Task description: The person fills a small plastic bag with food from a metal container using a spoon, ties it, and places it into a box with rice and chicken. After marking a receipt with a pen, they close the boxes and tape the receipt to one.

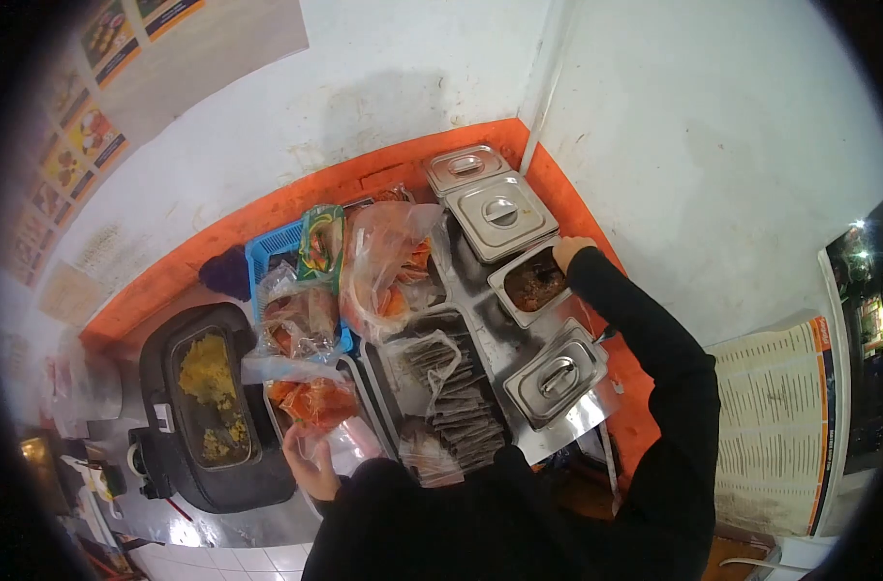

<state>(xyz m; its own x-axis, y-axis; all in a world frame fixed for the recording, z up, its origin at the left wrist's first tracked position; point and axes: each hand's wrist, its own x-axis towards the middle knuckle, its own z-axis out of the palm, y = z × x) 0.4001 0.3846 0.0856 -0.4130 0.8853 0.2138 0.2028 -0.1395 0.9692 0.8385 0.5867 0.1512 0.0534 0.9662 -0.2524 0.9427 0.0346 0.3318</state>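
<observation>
Two hands work far apart here. The right hand [569, 250], at about two o'clock from the picture's middle, reaches to the far rim of the open steel pan [534, 283] that holds a dark brown sauce; its fingers curl at the pan's edge, but whether they grip a ladle, a lid or only the rim I cannot tell. The left hand [312, 472], at seven o'clock, is half open with the fingers bent round the loose edge of a clear plastic bag [317, 405] of orange-red food, which lies in a tray just beside the black fryer [212, 405].

The open pan sits between two lidded pans [500, 214] at twelve o'clock of it and another lidded pan [556, 376] at six o'clock.

The main risk, as I judge it, is the black sleeve [645, 339]: it lies close over the counter and could dip into the sauce or knock the near lid if the arm drops. With the arms stretched wide, the bag is only lightly held, so it could sag and spill its contents toward the fryer, which holds yellow crumbs. The heaped bags [388, 261] at eleven o'clock look unsteady and might slide onto the stacked dark packets [456, 397].
</observation>
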